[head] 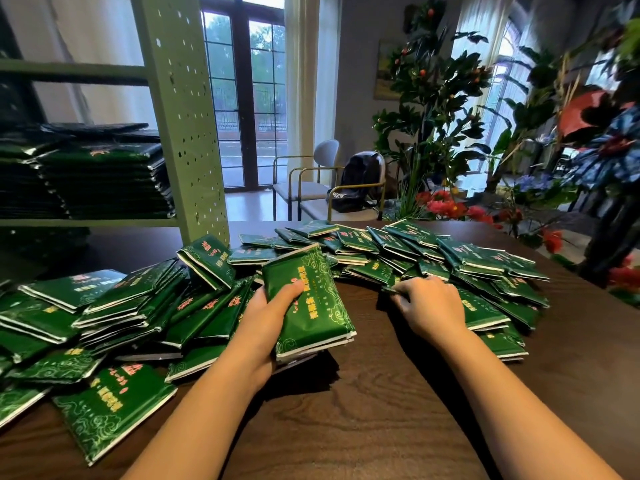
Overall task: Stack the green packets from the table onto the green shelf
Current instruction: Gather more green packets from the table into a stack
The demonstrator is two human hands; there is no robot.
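Bare at the near edge of the dark wooden table (363,427). Crowded along left and far edges with loose flat green foil packets (114,299). Blocked at far left by the pale green perforated shelf post (187,133).

light: daylight came from the glazed doors (244,91) and right window (498,81) (both bright, slightly blown) | room: dim | shadows: soft, cast beneath both forearms on the worktop (381,410) | glare: sheen on packets (308,299) | distortion: wide-angle bending at edges | blur: right-hand plants (602,140) smeared

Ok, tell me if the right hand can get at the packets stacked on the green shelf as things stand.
Probably not without a big reach. The right hand is down on packets at the table's right, while the shelf stack sits far left, past the left hand and its held bundle.
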